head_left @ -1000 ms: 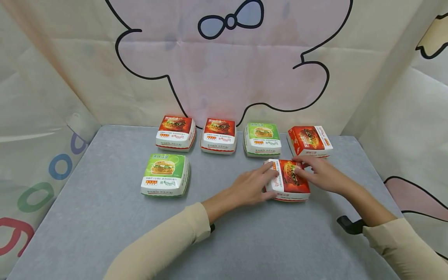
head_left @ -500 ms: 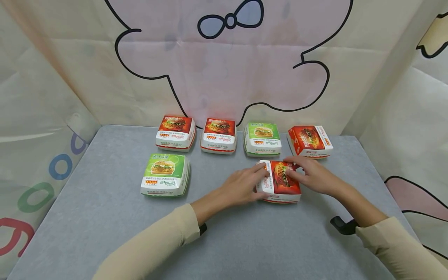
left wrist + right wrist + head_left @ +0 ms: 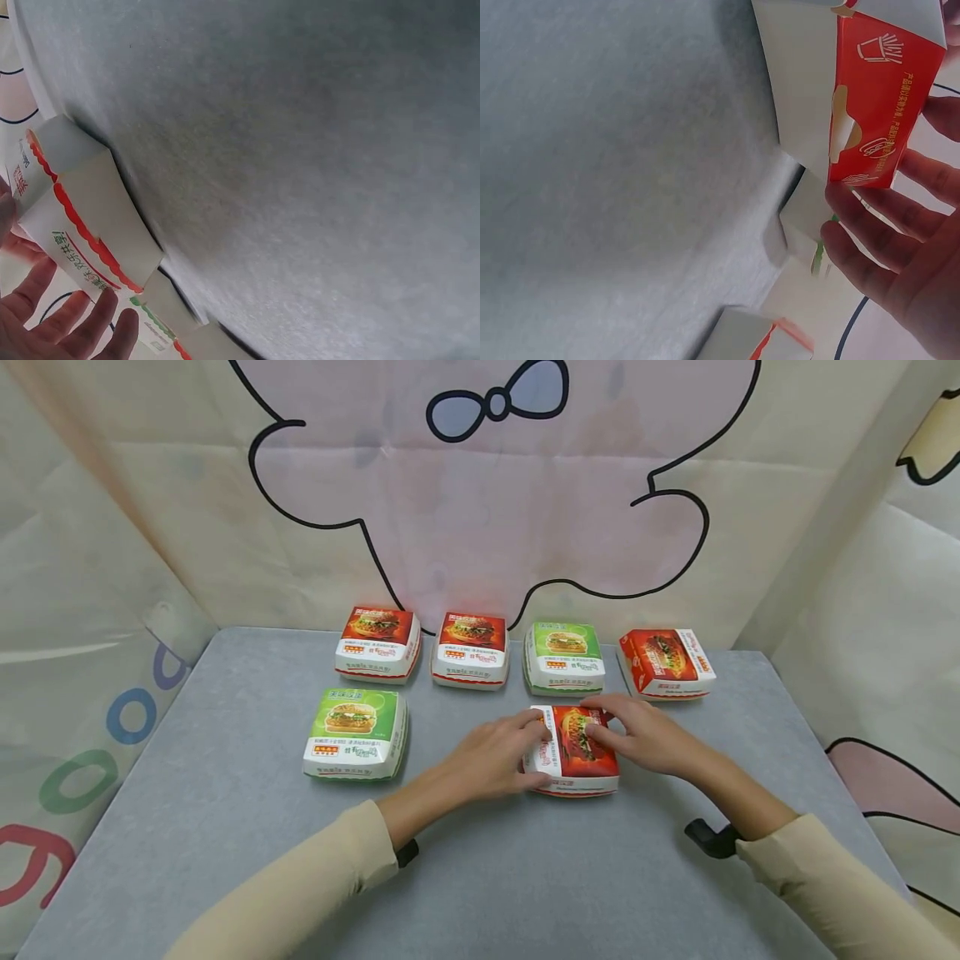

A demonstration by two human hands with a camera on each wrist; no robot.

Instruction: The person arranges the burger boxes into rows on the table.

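Note:
A red-and-white burger box lies on the grey table, turned so its white strip faces left. My left hand grips its left side, thumb at the near left corner and fingers over the top edge. From the right, my right hand holds it with the thumb on the lid and the fingers at the far right corner. In the left wrist view the box's white side shows beside the fingers. The right wrist view shows its red end panel against the fingertips.
Behind stands a row of burger boxes: a red one, another red one, a green one and a turned red one. A green burger box sits at front left. Printed cloth walls enclose the table.
Both hands have moved the red burger box leftward across the table, from below the turned red box to below the green one in the row. The other boxes stay put.

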